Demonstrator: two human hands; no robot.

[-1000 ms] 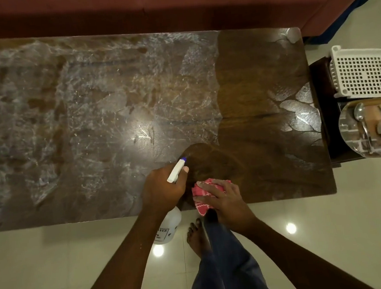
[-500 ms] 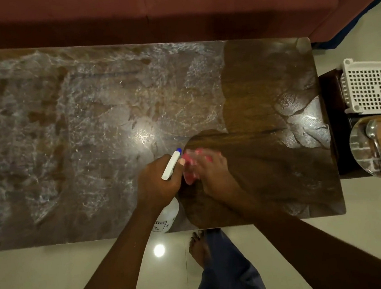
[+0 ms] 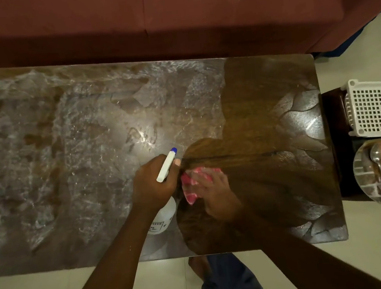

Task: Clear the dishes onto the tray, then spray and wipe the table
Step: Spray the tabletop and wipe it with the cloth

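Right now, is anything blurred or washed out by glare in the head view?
Head view: the right hand and pink cloth are motion-blurred; the left hand and spray bottle are sharp; a glare spot sits on the wet table beyond the nozzle.

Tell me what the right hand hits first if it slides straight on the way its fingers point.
Probably the left hand, which grips the spray bottle just beyond the pink cloth that the right hand presses. Blur makes the exact line uncertain.

Left hand (image 3: 152, 186), right hand (image 3: 218, 198) bare; forearms (image 3: 107, 259) bare; dark blue trousers (image 3: 229, 281); one bare foot (image 3: 199, 267).
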